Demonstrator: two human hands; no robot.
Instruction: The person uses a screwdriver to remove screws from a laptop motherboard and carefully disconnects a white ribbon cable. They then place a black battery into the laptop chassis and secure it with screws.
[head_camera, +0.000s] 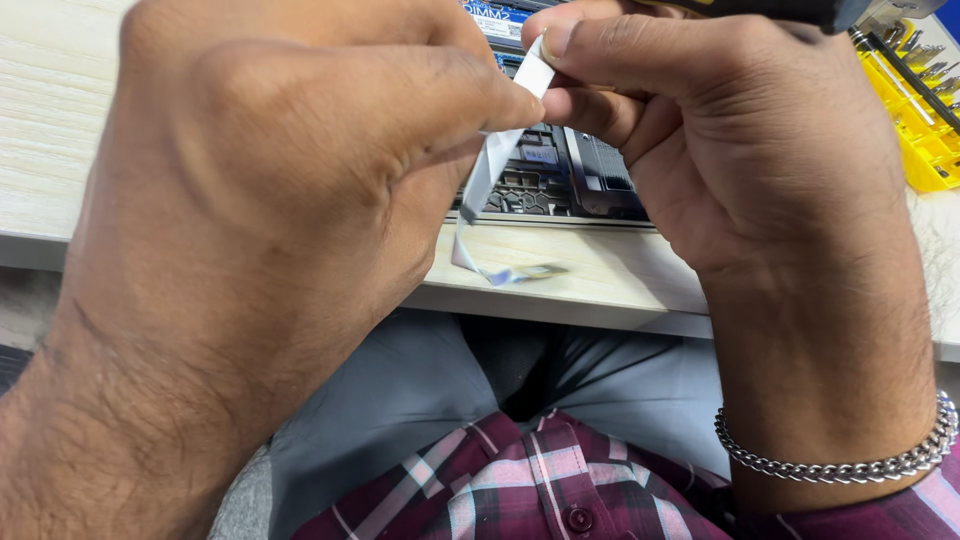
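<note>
Both hands, left hand (270, 200) and right hand (720, 130), pinching a white ribbon cable (495, 160), opened device (560, 175) mostly hidden.

Silver chain bracelet (850, 462) on right wrist, maroon plaid shirt (520, 480) with buttons, grey trousers (400, 390).

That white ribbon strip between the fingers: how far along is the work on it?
Done: the flat white ribbon cable is off the opened device at its upper end. In hand: the left hand and right hand pinch that end together, while the lower end curls onto the table. Left: the device's insides are still bare; whether the lower end is plugged in cannot be seen.
</note>
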